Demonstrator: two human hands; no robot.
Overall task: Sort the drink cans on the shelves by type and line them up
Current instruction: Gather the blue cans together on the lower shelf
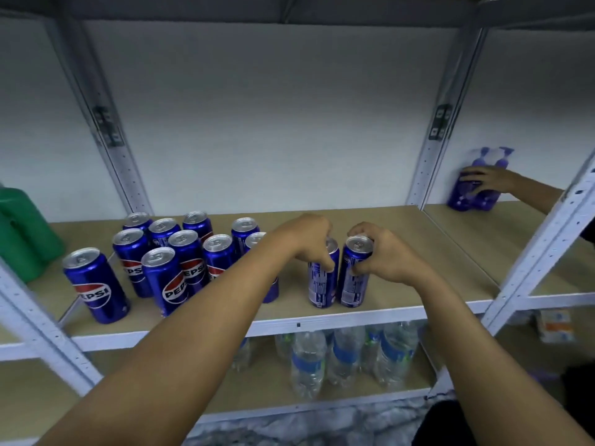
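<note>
Left hand fingers wrapped around left can; right hand fingers pinching right can near its rim. Both upright, just beside each other on shelf, apart from Pepsi cluster.

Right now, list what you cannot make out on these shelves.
Head view, the only one:
- Can count: the left forearm covers part of the Pepsi cans.
- Labels on the two cans being held: print too small and blurred; the left hand hides one top.
- Water bottles on the lower shelf: partly hidden behind the shelf edge.
- Green container: cut off by the left edge.
</note>
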